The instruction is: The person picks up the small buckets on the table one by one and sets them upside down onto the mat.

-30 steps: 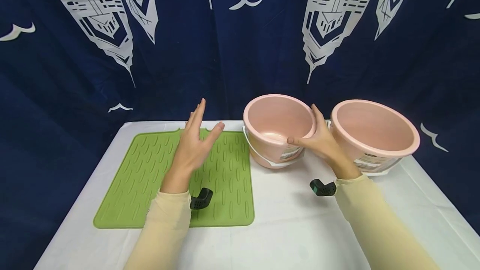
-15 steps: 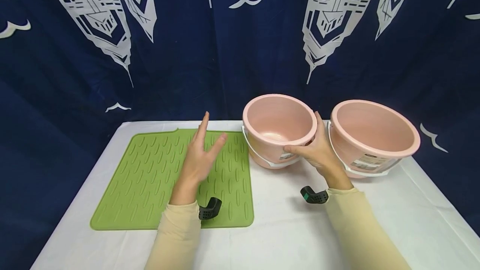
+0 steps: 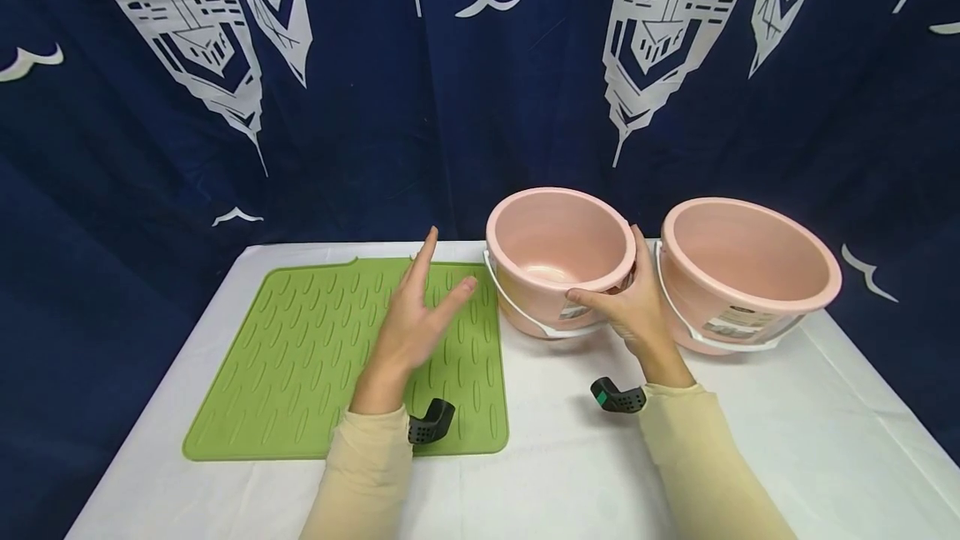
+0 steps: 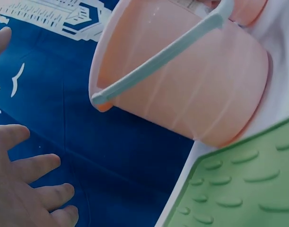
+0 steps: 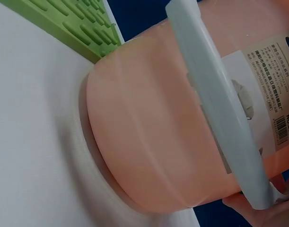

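A pink bucket [image 3: 558, 232] stands upright at the back middle of the table, its white handle [image 3: 536, 325] folded down at the front. My right hand [image 3: 636, 307] grips its right side, thumb across the front just under the rim and fingers going round the far side. In the right wrist view, part of that hand [image 5: 258, 213] shows beside the handle's end, near the bucket's label [image 5: 272, 94]. To the left, over the green mat [image 3: 300, 357], my left hand [image 3: 416, 319] is apart from the bucket, thumb and fingers spread and holding nothing.
A second pink bucket [image 3: 750, 252] stands close on the right, its white handle [image 3: 727, 346] also down. Both buckets are on a white-covered table [image 3: 555, 482]. Behind the table hangs a dark blue curtain [image 3: 442, 107] with white building prints.
My right hand has closed in on the middle bucket's right side, its forearm swinging left. The left hand has moved rightward over the mat. Both buckets stay in place.
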### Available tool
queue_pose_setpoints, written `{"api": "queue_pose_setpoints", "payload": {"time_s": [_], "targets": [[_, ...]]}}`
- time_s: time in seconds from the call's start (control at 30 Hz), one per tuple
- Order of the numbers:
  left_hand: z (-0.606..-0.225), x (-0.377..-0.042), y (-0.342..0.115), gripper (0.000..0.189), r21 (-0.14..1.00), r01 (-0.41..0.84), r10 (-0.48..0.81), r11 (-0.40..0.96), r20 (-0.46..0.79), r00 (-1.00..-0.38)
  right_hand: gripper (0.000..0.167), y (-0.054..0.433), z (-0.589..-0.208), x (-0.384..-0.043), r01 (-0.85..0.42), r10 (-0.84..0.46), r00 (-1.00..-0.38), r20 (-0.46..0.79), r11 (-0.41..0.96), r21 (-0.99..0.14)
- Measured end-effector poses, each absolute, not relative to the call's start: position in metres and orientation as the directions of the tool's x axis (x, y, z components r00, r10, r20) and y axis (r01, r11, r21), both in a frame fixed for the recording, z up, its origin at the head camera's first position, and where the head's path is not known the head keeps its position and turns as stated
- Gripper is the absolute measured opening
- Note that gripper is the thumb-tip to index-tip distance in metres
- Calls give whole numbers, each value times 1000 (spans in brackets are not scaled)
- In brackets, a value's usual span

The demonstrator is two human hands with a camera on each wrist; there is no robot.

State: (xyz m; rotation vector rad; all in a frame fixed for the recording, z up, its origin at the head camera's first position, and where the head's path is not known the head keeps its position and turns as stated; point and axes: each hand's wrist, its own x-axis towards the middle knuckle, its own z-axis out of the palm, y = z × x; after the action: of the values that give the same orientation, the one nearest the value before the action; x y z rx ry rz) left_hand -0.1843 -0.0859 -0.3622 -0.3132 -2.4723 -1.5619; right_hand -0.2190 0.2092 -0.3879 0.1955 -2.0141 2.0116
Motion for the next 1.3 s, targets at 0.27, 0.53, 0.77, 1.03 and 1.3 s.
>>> {"api": "queue_pose_setpoints", "payload": {"time_s": [0.27,0.53,0.77,1.03,1.3], "targets": [[-352,-182,-81,81,868,306,66,391,305,-950,131,208,-393,-221,-332,94,-940,329,-27,-943],[-353,-179,-82,81,864,330,86,379,322,-943,130,203,-399,-221,-383,123,-915,383,24,-923],[-355,-179,-83,82,863,333,94,379,322,-942,133,201,-403,-221,-416,134,-899,416,31,-909],[-356,-178,-84,83,865,324,99,384,310,-946,146,193,-407,-220,-422,149,-891,430,82,-903],[-357,-178,-81,85,868,311,119,388,287,-951,136,186,-409,-216,-501,207,-847,489,-6,-865]]}}
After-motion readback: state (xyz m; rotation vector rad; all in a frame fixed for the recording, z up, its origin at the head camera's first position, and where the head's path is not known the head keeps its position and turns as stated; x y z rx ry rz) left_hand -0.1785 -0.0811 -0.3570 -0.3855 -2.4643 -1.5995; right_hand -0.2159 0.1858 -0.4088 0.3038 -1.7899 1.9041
